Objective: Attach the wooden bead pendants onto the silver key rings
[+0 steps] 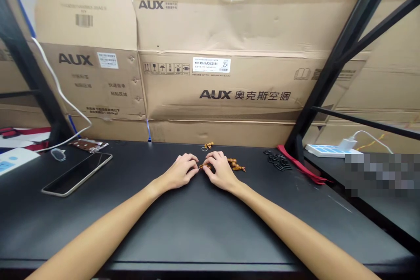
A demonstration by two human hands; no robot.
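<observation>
My left hand (184,169) rests on the black table with its fingers curled together. Its fingertips meet the end of a small brown beaded charm (201,166); whatever they pinch is too small to make out. My right hand (219,169) is closed on that charm and hides most of it. Just right of my right hand lie more brown beaded charms (236,165) with knotted yellowish cord, partly covered by the hand. Beyond the hands lies a brown charm (209,145) with a thin metal ring (204,149).
A phone (78,175) lies on the left, near a brown wrapper (88,145) and a white cable (62,83). Black rings (278,160) and a red strap (302,166) lie right, by a black metal post (323,70). Cardboard (249,43) walls the back.
</observation>
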